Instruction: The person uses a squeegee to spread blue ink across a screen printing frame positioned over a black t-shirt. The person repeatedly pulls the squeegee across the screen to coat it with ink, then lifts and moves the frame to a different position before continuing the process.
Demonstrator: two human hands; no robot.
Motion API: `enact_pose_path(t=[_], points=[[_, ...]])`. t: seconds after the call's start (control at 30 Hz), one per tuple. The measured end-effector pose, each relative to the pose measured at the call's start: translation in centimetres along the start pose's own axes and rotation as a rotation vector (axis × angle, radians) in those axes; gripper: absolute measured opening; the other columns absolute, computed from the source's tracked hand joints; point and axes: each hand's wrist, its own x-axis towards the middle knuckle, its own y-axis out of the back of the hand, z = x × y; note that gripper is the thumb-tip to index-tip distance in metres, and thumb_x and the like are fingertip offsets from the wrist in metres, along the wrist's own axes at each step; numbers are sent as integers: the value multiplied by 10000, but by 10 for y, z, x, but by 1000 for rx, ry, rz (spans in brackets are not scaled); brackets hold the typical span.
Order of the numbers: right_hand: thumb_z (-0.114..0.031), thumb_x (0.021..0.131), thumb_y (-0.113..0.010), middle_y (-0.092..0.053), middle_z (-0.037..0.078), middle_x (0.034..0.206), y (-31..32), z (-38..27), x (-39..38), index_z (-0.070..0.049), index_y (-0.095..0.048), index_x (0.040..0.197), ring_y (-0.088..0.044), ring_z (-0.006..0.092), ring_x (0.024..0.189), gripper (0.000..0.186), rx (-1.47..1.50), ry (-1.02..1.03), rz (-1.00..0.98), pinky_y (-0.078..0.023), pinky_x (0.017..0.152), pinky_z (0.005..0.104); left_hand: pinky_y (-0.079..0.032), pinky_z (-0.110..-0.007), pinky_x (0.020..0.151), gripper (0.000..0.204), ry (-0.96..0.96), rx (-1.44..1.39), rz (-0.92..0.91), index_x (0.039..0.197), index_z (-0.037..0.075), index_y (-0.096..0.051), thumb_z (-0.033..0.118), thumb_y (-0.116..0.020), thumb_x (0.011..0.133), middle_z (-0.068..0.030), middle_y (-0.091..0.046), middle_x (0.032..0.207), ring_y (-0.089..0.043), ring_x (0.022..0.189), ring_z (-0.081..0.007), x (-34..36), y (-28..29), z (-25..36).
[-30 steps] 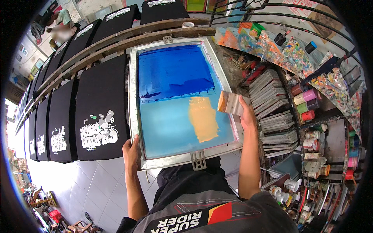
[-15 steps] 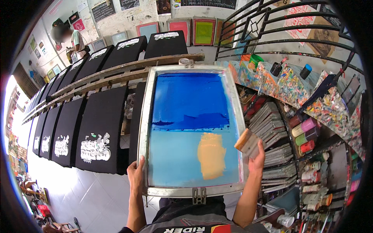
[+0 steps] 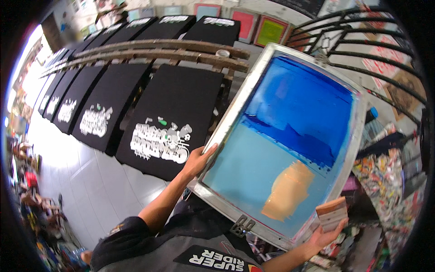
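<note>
A silkscreen frame (image 3: pixel 242 102) is tilted in front of me, its top leaning right. Thick blue ink (image 3: pixel 297 106) covers the upper half of its mesh; a peach patch (image 3: pixel 292 190) marks the pale blue lower part. My left hand (image 3: pixel 198 162) is closed on the frame's left rim. In my right hand (image 3: pixel 327 234), by the lower right corner, is a wooden-handled squeegee (image 3: pixel 332 213); part of that grip is hidden. A metal clamp (image 3: pixel 242 225) sits on the near rim. Left of the frame lies a black shirt (image 3: pixel 181 104) with a white and grey print (image 3: pixel 158 140).
More printed black shirts (image 3: pixel 93 102) run in rows to the far left, with wooden rails (image 3: pixel 149 54) between them. A tape roll (image 3: pixel 222 53) sits on the rails. Black metal railings (image 3: pixel 353 34) stand at the upper right. An ink-spattered surface (image 3: pixel 385 181) lies right of the frame.
The silkscreen has swung right in view and tilted clockwise, with both hands still at it. My view has shifted, and the nearest black shirt's print now shows.
</note>
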Motion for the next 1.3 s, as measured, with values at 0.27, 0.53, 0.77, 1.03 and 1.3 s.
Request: enact_pose_path(t=[0.27,0.53,0.77,1.03,1.3], points=[[-409,1034,-578,-331,137,1630,-61,-11,83,-49,-320,1595,-369,321,1472,715,-143,122,-72,-280,1232,497,-497,-382,983,852,-14,-89,-54,1259,-55,-692,726,-576,937,-221,-723,1142,-676,1084,-260,73,-89,-6],[-204,948,-728,-603,266,1352,-108,65,258,56,-529,1398,-607,384,1249,556,-423,835,-490,-491,1079,539,-496,-408,1030,1020,-7,-72,-67,1286,-71,-672,830,-621,812,-267,-698,1228,-674,1172,-355,206,-126,59],[-350,1024,-604,-596,217,1432,-282,56,286,30,-596,1373,-524,368,1363,516,83,57,-486,-444,1136,511,-520,-439,972,1008,-118,-50,-9,1251,-72,-678,832,-622,809,-272,-711,1155,-692,1111,-369,319,-147,154],[-368,1012,-626,-522,242,1444,-426,130,348,30,-450,1449,-540,366,1330,616,110,142,-393,-421,1142,548,-522,-407,961,956,-155,-20,33,1272,-72,-657,778,-651,833,-252,-705,1159,-689,1086,-330,432,-125,259],[-389,1051,-553,-335,143,1637,-534,201,482,-38,-307,1599,-362,316,1482,696,-94,105,-183,-301,1228,462,-523,-401,943,848,-132,10,52,1289,-102,-629,652,-679,905,-235,-704,1150,-676,1062,-278,538,-139,350]])
